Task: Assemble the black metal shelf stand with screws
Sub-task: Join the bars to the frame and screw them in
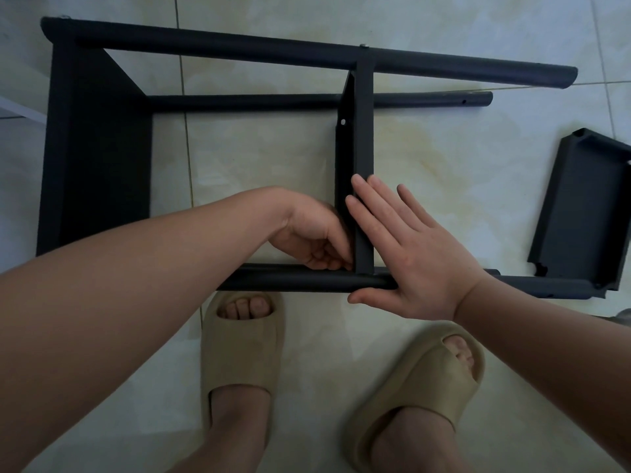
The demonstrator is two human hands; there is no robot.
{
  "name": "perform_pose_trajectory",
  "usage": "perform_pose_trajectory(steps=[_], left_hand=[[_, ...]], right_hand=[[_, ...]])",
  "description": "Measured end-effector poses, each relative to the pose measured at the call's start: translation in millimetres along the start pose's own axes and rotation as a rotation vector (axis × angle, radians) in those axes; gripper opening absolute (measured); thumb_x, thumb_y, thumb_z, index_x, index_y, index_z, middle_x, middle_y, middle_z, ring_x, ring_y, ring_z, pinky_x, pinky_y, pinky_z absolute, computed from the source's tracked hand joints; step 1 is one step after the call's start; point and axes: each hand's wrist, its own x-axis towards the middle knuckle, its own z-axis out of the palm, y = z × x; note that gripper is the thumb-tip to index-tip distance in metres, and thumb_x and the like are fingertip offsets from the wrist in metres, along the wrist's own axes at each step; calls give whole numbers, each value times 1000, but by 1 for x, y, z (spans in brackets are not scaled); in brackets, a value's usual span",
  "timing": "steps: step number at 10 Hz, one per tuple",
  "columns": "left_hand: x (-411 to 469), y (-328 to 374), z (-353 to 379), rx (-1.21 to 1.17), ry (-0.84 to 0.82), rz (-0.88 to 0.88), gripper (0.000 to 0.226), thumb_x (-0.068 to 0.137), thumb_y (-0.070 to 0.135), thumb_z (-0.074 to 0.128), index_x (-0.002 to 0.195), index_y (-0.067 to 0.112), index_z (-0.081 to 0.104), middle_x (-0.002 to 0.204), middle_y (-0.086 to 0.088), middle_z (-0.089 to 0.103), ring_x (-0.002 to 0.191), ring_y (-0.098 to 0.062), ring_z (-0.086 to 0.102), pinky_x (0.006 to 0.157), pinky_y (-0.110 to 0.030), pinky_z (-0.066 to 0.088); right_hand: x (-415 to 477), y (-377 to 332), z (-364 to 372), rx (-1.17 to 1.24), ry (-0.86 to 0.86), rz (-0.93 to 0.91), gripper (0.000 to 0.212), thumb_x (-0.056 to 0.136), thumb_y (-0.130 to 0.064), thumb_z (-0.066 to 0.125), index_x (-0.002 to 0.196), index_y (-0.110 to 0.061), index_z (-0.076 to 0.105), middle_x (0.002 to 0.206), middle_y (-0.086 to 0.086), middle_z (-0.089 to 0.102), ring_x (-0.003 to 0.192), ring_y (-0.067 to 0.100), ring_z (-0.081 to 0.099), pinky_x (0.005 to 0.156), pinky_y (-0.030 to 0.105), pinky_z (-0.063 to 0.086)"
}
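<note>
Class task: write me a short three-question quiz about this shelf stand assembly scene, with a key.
1. True or false: the right hand lies flat, fingers straight, against the middle shelf panel.
2. Where is the loose shelf panel? A far right; B far left; C on a chair.
3. Fill in: the left hand curls its fingers at the joint of the middle shelf panel and the near ___.
Key: 1 true; 2 A; 3 tube.
</note>
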Motion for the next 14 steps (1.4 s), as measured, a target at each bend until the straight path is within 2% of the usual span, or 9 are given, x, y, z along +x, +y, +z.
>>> perform_pose_trajectory(steps=[2,4,6,8,9,10,12,13,14], left_hand=[[-2,-2,2,54,5,9,15,94,6,57,87,14,69,75,1,64,69,-11,55,67,-22,43],[-2,-3,2,-39,-12,27,16,92,-3,54,92,7,66,83,-6,62,74,-14,58,74,-24,46],[-2,-3,4,46,2,24,16,94,4,56,88,13,67,74,1,65,66,-9,60,62,-19,47],[-3,-1,1,-6,-15,14,16,92,-3,54,94,7,67,86,-6,64,76,-15,58,77,-25,45],[-3,0,2,112,31,0,12,94,7,58,95,14,68,82,1,67,75,-12,58,71,-25,42],[-1,1,2,148,68,27,12,92,6,62,89,16,69,76,3,68,73,-12,59,70,-24,42],[-4,2,0,141,29,6,16,91,4,60,104,11,68,90,-2,66,78,-13,58,73,-26,42],[-4,0,1,164,34,-5,11,94,12,60,98,17,70,87,3,68,80,-13,58,74,-28,40],[-1,-1,2,158,62,26,11,93,8,61,96,15,69,84,1,67,76,-12,58,72,-25,41]], right_hand=[[0,0,0,-1,-3,1,107,89,-77,46,159,-1,20,168,18,9,157,32,6,124,57,19],[0,0,0,-7,-7,0,107,89,-77,46,159,0,20,169,18,9,157,32,6,124,57,19],[0,0,0,-2,-2,-1,107,89,-77,45,159,0,20,169,17,9,157,32,6,124,57,18],[0,0,1,-1,0,-2,107,89,-77,47,160,-1,19,169,17,9,157,32,6,124,57,19],[0,0,1,1,3,-2,107,89,-78,46,160,-1,19,169,17,9,157,32,6,124,57,19],[0,0,1,2,-1,1,107,89,-77,46,160,-1,19,169,17,9,157,32,6,124,58,19],[0,0,0,0,-7,2,107,89,-77,46,160,-1,19,169,17,8,157,32,6,124,57,19],[0,0,0,1,-8,3,107,89,-77,46,160,-1,19,169,17,8,157,32,6,123,58,19],[0,0,0,1,-3,1,107,89,-77,46,160,-1,19,169,17,8,157,32,6,123,58,19]])
